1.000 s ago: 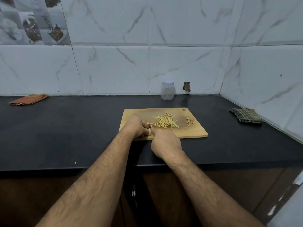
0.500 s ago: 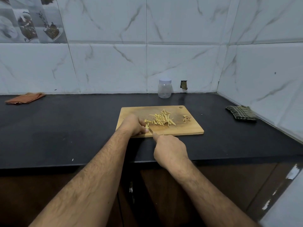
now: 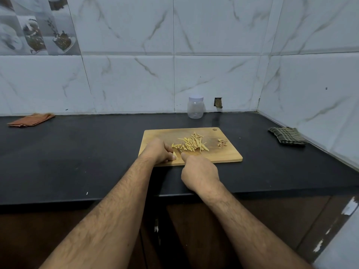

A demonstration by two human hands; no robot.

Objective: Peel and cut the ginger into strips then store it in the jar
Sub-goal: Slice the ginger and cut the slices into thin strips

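Nearest the viewer, two bare forearms reach forward over the front edge of the black stone counter point(image 3: 77, 152) toward the rectangular light wooden cutting board point(image 3: 229, 154), the landmark for all that follows. The right hand point(image 3: 200, 171) sits at the board's near edge, fingers curled into a grip around something whose handle is hidden inside the fist; only a thin sliver of what looks like a knife blade point(image 3: 179, 150) pokes out past the extended forefinger, and it is too small to make out clearly. The left hand point(image 3: 160, 151) rests on the board's near-left part, fingers bent and pressing down on a small pale piece of ginger point(image 3: 174, 153), which lies just between the two hands, touching the left fingertips and right beside the blade.

Just beyond both hands, at the middle of the board, lies a loose heap of pale yellow ginger strips point(image 3: 191, 144). Toward the board's right side, apart from the heap, sits a small cluster of brownish ginger peel scraps point(image 3: 221, 143).

Behind the board, against the marble-tiled wall, stands a clear plastic jar with a white lid point(image 3: 195, 107), lid on. Far to the board's right lies a folded dark green checked cloth point(image 3: 286, 135); far to its left, a folded orange cloth point(image 3: 31, 119).
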